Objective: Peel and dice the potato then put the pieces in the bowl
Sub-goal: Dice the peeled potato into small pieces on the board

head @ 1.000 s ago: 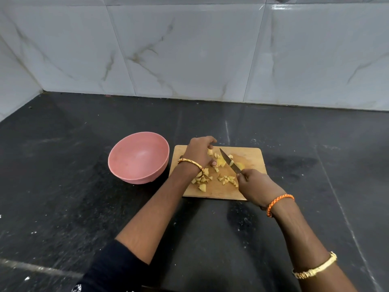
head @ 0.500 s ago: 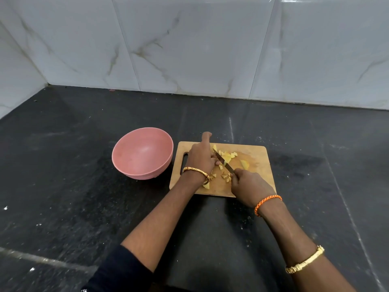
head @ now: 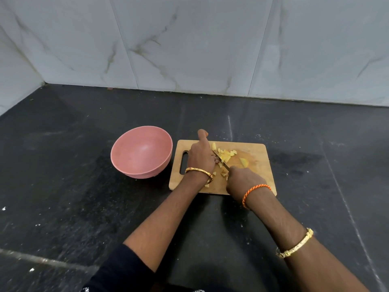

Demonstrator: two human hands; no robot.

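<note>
Two hands dice mid-frame: the left hand (head: 201,153) pins potato pieces (head: 226,155), the right hand (head: 244,182) grips the knife (head: 221,160); next comes scooping into the empty bowl (head: 141,152).

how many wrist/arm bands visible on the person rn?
3. A gold bangle on the left wrist, an orange braided band on the right wrist, and a gold bracelet higher up the right forearm. The dark sleeve could hide more.

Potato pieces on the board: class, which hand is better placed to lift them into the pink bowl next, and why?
Left. The left hand lies nearest the bowl and rests on the potato pieces; the right hand grips the knife.
</note>
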